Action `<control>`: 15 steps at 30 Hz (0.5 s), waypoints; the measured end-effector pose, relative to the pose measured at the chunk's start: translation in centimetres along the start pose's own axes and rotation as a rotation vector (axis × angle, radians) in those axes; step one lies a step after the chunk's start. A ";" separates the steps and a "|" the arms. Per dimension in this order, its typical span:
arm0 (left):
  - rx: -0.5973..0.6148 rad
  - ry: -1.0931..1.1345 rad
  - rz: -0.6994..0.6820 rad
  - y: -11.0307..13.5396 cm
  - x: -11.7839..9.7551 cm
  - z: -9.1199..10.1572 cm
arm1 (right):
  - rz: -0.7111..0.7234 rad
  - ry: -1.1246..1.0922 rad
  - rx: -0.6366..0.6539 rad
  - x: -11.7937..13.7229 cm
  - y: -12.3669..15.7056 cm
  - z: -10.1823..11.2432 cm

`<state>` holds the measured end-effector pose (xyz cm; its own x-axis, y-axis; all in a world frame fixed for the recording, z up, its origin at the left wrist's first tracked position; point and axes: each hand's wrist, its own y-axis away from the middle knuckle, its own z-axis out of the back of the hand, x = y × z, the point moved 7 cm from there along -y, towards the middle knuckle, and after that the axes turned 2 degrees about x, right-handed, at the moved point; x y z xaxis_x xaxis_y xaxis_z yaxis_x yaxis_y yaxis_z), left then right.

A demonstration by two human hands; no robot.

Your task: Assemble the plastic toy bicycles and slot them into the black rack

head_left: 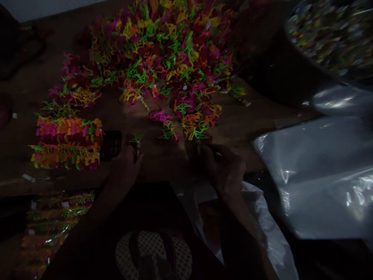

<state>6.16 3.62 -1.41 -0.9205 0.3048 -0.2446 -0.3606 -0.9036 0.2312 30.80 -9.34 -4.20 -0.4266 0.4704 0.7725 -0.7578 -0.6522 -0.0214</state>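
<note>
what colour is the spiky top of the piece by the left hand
The piece by the left hand has a green top, seen in the head view.

1. Beyond the left hand and right hand: heaped small pieces, bright plastic, slightly shiny.
2. Under them: bench, matt, apparently wood.
3. Right of the right hand: clear plastic sheeting, smooth, glossy.
4. Below it: white bag, crinkled plastic.
5. Below the left hand: packs, glossy film.

Pretty sure it's some dim workshop: plastic bits heaped on a table, clear bags, full tub.
</note>
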 end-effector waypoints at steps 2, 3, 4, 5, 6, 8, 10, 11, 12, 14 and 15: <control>0.030 -0.017 0.023 -0.2 -0.2 -0.2 | 0.039 0.039 -0.020 0.4 0.1 -0.4; 0.043 -0.029 0.030 -0.3 -0.3 -0.4 | 0.058 0.069 -0.032 0.6 0.1 -0.6; 0.051 -0.042 0.030 -0.4 -0.5 -0.5 | 0.074 0.108 -0.043 0.8 0.0 -0.8; 0.046 -0.052 0.024 -0.5 -0.6 -0.7 | 0.089 0.153 -0.056 1.0 -0.1 -1.0; 0.028 -0.053 0.011 -0.5 -0.6 -0.7 | 0.101 0.197 -0.065 1.1 -0.2 -1.2; -0.052 -0.006 -0.021 -0.5 -0.3 -0.6 | 0.117 0.245 -0.076 1.2 -0.5 -1.4; -0.163 0.105 -0.059 0.0 0.3 -0.1 | 0.122 0.220 -0.100 1.1 -0.4 -1.1; -0.221 0.171 -0.086 0.3 0.4 0.2 | 0.118 0.197 -0.111 0.9 -0.3 -0.8; -0.270 0.234 -0.121 0.6 0.3 0.5 | 0.109 0.179 -0.122 0.7 -0.1 -0.3; -0.322 0.334 -0.215 1.2 -0.7 0.8 | 0.087 0.159 -0.140 0.2 0.3 0.7; -0.317 0.371 -0.269 1.3 -1.6 0.7 | 0.079 0.158 -0.140 -0.1 0.6 1.1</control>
<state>7.09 2.11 -0.05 -0.6667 0.4631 -0.5840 -0.4602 -0.8721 -0.1661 30.94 -10.40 -3.57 -0.5506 0.5156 0.6566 -0.7756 -0.6068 -0.1739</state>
